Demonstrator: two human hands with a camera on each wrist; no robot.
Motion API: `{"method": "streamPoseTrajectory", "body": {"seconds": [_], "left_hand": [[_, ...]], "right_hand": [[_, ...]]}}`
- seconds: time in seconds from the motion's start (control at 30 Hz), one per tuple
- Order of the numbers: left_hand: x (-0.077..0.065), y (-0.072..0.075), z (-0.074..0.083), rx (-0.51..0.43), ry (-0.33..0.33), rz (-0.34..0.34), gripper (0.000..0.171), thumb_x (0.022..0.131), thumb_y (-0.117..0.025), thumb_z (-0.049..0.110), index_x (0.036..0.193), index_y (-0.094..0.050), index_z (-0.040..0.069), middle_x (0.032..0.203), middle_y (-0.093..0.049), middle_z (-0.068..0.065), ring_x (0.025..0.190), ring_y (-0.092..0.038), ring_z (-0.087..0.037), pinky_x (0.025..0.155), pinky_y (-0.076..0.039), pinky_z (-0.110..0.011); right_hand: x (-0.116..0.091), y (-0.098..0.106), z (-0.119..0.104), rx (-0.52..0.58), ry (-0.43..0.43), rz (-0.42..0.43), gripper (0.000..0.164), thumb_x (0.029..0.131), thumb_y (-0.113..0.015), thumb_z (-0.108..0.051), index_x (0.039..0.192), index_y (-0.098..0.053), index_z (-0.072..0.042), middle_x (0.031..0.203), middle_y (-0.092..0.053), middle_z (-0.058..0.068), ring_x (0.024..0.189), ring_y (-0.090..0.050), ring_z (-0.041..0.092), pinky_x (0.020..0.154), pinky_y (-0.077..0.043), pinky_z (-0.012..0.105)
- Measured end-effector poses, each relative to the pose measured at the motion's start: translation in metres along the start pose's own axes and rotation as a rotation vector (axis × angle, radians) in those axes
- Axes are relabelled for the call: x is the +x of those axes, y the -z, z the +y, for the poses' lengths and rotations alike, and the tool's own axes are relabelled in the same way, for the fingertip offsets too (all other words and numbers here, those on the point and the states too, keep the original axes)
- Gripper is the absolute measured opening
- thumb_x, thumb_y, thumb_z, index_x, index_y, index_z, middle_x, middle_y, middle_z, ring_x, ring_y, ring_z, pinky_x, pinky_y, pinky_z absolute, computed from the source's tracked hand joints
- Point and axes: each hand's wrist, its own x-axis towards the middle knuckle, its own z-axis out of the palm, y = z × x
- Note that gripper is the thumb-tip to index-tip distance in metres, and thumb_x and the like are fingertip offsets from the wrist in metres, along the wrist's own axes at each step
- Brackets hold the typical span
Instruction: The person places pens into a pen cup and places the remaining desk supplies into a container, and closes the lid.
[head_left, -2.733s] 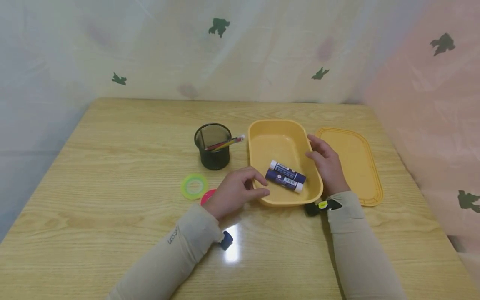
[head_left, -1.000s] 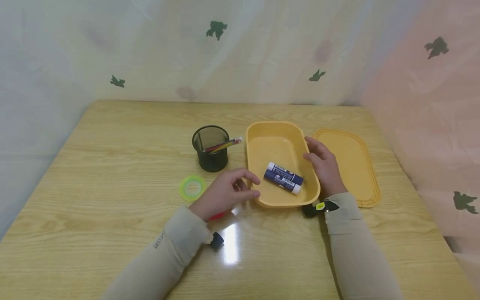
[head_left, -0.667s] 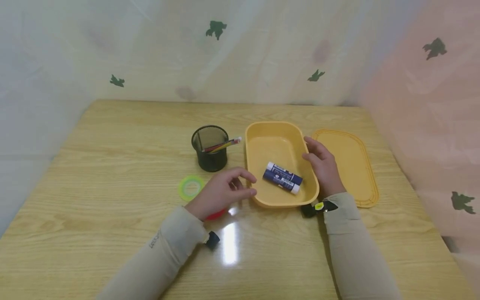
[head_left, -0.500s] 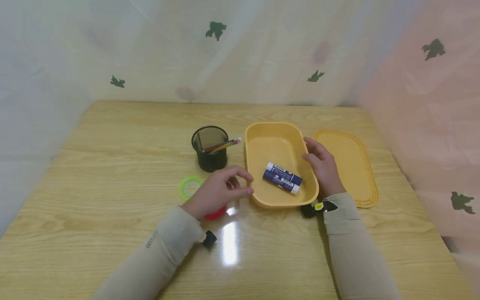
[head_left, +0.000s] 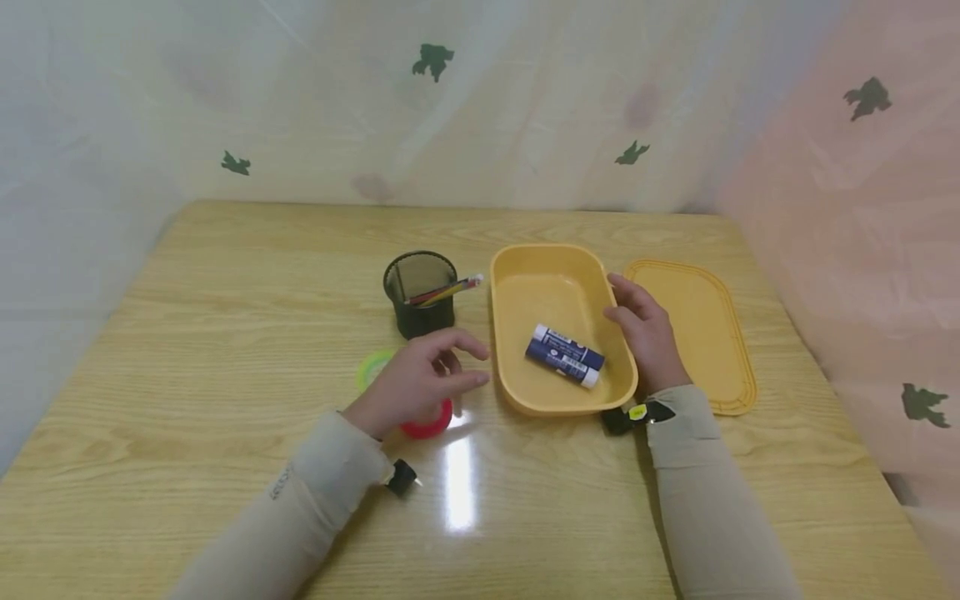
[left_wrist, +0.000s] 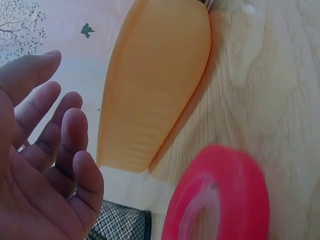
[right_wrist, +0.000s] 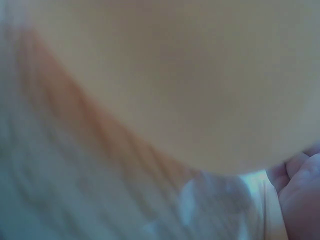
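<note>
In the head view my left hand (head_left: 416,377) hovers left of the yellow plastic box (head_left: 551,400), fingers loosely bent, nothing between thumb and fingertips. It partly covers a green tape roll (head_left: 371,367) and a red tape roll (head_left: 429,423), the red one large in the left wrist view. My right hand (head_left: 649,337) rests against the box's right side, thumb tip and index fingertip at the rim, fingers relaxed. Two dark blue glue sticks (head_left: 564,357) with white ends lie side by side inside the box. The right wrist view is blurred, mostly the box wall (right_wrist: 190,90).
A black mesh pen holder (head_left: 426,321) with several pencils (head_left: 450,290) leaning in it stands left of the box. The yellow lid (head_left: 708,333) lies flat to the right. Behind the wooden table (head_left: 225,350) hangs pale sheeting with green bird shapes.
My left hand has drawn back leftward from over the box, coming off its rim and uncovering more of the red tape roll. My right hand, the box and the glue sticks keep their places.
</note>
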Motion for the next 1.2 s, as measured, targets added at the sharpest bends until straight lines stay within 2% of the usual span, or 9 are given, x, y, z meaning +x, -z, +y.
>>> {"method": "streamPoseTrajectory", "body": {"seconds": [0.23, 0.47, 0.6, 0.83, 1.2], "left_hand": [[-0.005, 0.013, -0.003, 0.042, 0.039, 0.025, 0.028, 0.089, -0.078, 0.026, 0.113, -0.07, 0.014, 0.11, -0.069, -0.005, 0.083, -0.061, -0.022, 0.071, -0.054, -0.038], [-0.013, 0.027, -0.006, 0.093, 0.08, 0.064, 0.028, 0.089, -0.078, 0.026, 0.114, -0.069, 0.016, 0.098, -0.067, -0.003, 0.082, -0.059, -0.023, 0.069, -0.052, -0.039], [-0.016, 0.034, -0.009, 0.111, 0.114, 0.092, 0.029, 0.089, -0.078, 0.026, 0.114, -0.069, 0.016, 0.102, -0.067, -0.002, 0.084, -0.06, -0.023, 0.071, -0.052, -0.039], [-0.021, 0.045, -0.016, 0.132, 0.173, 0.122, 0.029, 0.089, -0.078, 0.025, 0.115, -0.068, 0.014, 0.101, -0.066, -0.003, 0.081, -0.06, -0.024, 0.064, -0.052, -0.036], [-0.028, 0.065, -0.032, 0.138, 0.269, 0.129, 0.033, 0.091, -0.076, 0.031, 0.119, -0.067, 0.016, 0.122, -0.064, -0.001, 0.086, -0.058, -0.025, 0.067, -0.05, -0.033]], "right_hand": [[0.0, 0.0, -0.001, 0.05, -0.026, 0.003, 0.051, 0.101, -0.053, -0.012, 0.151, -0.048, -0.021, 0.147, -0.049, 0.012, 0.129, -0.05, 0.025, 0.107, -0.044, 0.034], [0.002, 0.0, 0.0, 0.04, -0.027, 0.001, 0.051, 0.101, -0.053, -0.012, 0.151, -0.048, -0.022, 0.146, -0.05, 0.009, 0.129, -0.05, 0.023, 0.11, -0.042, 0.038], [0.002, 0.0, 0.0, 0.033, -0.027, -0.002, 0.051, 0.101, -0.053, -0.012, 0.151, -0.047, -0.022, 0.146, -0.05, 0.009, 0.129, -0.05, 0.023, 0.109, -0.042, 0.038], [-0.001, 0.0, -0.001, 0.069, -0.041, -0.009, 0.051, 0.101, -0.053, -0.013, 0.152, -0.047, -0.022, 0.148, -0.049, 0.011, 0.131, -0.049, 0.026, 0.111, -0.041, 0.041], [0.0, 0.001, 0.0, 0.024, -0.031, 0.009, 0.051, 0.101, -0.053, -0.012, 0.151, -0.047, -0.021, 0.147, -0.05, 0.011, 0.129, -0.051, 0.024, 0.107, -0.045, 0.035]]}}
